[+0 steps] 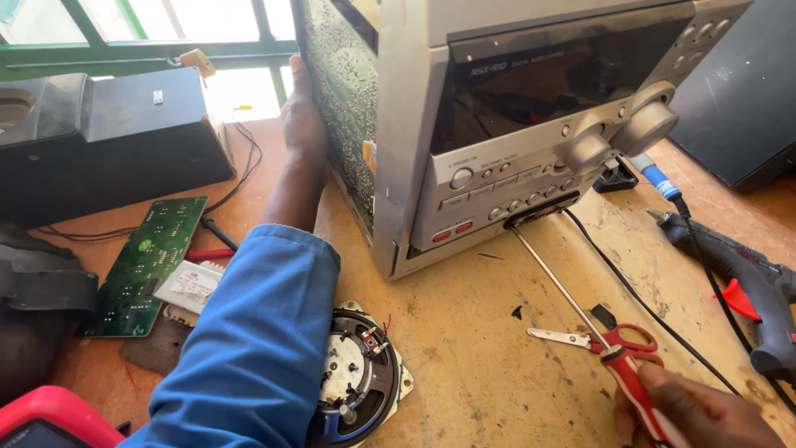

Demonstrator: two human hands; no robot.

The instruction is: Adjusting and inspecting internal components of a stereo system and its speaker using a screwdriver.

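Nearest, low at the left, a red case corner (50, 419) pokes in beside the blue sleeve (257, 340). Past it lies a green circuit board (145, 265) with a white rectangular label (189, 286) just beside it, a black speaker box (108, 137) behind. The left hand (303, 116) is flat against the silver stereo's (497, 124) open side, fingers wrapped round its rear edge. A bare speaker driver (361, 377) sits at the table's near edge. Rightward there is open tabletop (464, 332) — then the right hand (696, 411), clenched on a red-handled screwdriver (580, 311) whose tip meets the stereo's lower front. Red scissors (613, 338) touch the shaft; a glue gun (746, 282) lies far right.
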